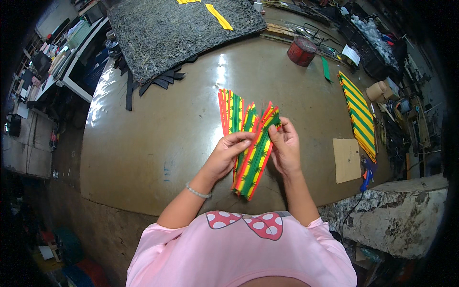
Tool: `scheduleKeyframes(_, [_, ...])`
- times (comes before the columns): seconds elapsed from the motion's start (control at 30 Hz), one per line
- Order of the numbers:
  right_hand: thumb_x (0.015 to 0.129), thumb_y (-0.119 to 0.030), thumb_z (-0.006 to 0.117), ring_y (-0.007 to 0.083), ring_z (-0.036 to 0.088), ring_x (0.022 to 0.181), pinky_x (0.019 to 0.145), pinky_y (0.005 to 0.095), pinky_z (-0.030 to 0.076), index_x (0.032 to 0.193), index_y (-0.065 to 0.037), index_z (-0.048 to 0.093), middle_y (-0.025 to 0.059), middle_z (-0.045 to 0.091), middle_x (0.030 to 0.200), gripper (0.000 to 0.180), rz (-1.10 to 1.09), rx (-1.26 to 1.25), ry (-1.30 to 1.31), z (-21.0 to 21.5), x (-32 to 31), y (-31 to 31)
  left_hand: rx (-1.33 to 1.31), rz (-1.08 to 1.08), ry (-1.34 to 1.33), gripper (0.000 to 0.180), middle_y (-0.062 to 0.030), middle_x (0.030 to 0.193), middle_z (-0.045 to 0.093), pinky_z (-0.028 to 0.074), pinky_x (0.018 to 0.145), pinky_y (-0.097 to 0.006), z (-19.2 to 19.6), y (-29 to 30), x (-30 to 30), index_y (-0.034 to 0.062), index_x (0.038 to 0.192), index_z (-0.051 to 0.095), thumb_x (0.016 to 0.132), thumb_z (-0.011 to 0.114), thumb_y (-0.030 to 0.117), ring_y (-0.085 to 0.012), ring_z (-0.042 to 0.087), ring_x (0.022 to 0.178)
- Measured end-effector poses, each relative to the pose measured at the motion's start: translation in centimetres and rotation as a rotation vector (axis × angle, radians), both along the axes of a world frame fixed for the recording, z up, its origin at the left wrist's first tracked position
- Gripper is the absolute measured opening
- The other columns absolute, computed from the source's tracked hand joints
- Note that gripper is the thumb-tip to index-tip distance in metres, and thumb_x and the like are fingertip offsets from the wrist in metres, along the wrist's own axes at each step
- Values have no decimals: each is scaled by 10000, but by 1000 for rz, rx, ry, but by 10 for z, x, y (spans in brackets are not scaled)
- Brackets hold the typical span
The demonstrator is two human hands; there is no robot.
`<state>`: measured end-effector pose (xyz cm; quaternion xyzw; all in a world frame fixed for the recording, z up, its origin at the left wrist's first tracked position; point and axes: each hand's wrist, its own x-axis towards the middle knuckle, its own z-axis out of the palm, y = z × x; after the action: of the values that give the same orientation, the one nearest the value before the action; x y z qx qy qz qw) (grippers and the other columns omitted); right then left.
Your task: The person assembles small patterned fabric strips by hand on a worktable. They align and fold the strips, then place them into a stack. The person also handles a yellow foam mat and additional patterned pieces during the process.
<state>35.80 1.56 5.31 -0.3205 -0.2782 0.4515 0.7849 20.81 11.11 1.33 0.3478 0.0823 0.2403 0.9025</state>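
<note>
Several printed strips striped red, yellow and green, with dark leaf shapes, are between my hands over the table. My left hand (228,152) is closed, its thumb and fingers pinching the strips at mid-length. Above it, part of the bundle (235,111) fans out toward the far side. My right hand (287,149) is closed round the upper right edge of the front strip (257,165), thumb on top. That strip slants from upper right to lower left and hides part of those behind it. A pale beaded bracelet (198,192) circles my left wrist.
A rough grey slab (177,38) bears yellow strips (220,17) at the back left; black strips (165,79) stick out beneath. At the right are a red tin (302,51), a green-and-yellow striped bundle (357,117), cardboard (346,161) and a blue-handled tool (367,178) by the table edge.
</note>
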Motion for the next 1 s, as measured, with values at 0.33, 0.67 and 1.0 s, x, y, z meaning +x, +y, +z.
scheduleKeyframes(0.33, [928, -30, 671, 142, 578, 1081, 964, 306, 483, 1174, 3, 542, 65, 600, 1163, 279, 10, -40, -167, 0, 2, -6, -85, -213, -62, 426, -74, 1169, 652, 567, 852, -298, 1, -3, -5, 34, 1359, 494, 959, 621, 106, -156, 656, 1023])
scheduleKeyframes(0.67, [915, -79, 689, 132, 451, 1042, 933, 255, 397, 1261, 48, 555, 46, 471, 1109, 392, 58, -145, -646, 17, 18, -16, 123, -197, 85, 328, -56, 1136, 649, 512, 921, -290, 3, -6, -2, -6, 1248, 558, 948, 645, 95, -118, 630, 1025])
scheduleKeyframes(1.0, [925, -87, 668, 179, 512, 1039, 857, 318, 454, 1006, 1, 562, 83, 502, 1093, 160, 29, 75, -767, 27, 14, -26, 230, 47, 236, 225, -34, 1032, 629, 514, 859, -260, 6, 0, 3, 26, 1155, 616, 956, 656, 123, -108, 621, 907])
